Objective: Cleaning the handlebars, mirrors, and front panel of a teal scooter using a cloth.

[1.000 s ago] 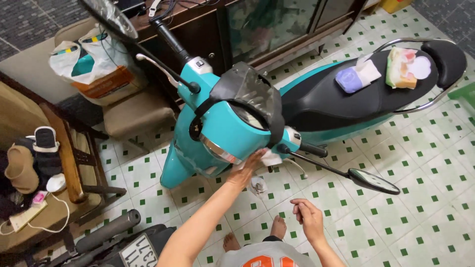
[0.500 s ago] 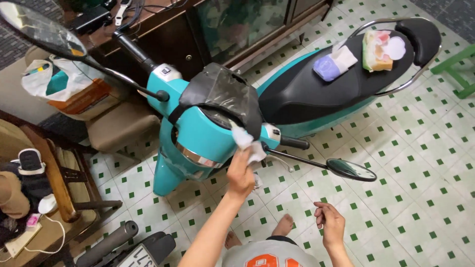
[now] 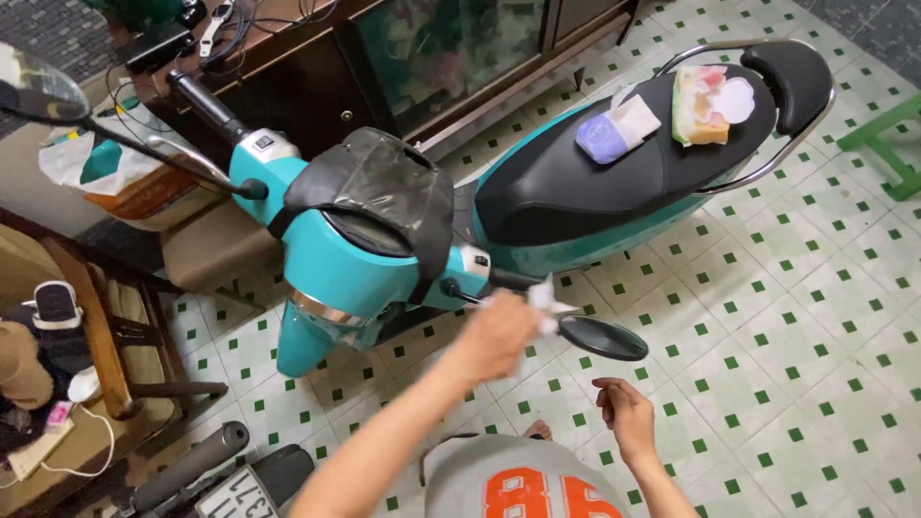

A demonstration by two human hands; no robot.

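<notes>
A teal scooter (image 3: pixel 369 259) with a black seat (image 3: pixel 614 173) stands on the tiled floor. My left hand (image 3: pixel 499 336) holds a white cloth (image 3: pixel 542 299) against the stem of the scooter's right mirror (image 3: pixel 602 338), just below the handlebar grip. The hand is blurred. Low at the right, my right hand (image 3: pixel 628 414) hangs loosely curled over the floor with nothing in it. On the seat lie a purple and white packet (image 3: pixel 614 129) and a yellow-pink sponge bundle (image 3: pixel 708 101).
A dark wooden cabinet (image 3: pixel 384 67) stands behind the scooter. At the left are a wooden chair (image 3: pixel 106 336), a bag (image 3: pixel 106 168) and slippers. Another vehicle's number plate (image 3: pixel 235 494) shows at bottom left. A green stool (image 3: pixel 887 139) stands at right.
My left hand has carried the white cloth from the scooter's front panel, up past the handlebar cover, then down right to the mirror stem. The view has shifted; my right hand barely moved.
</notes>
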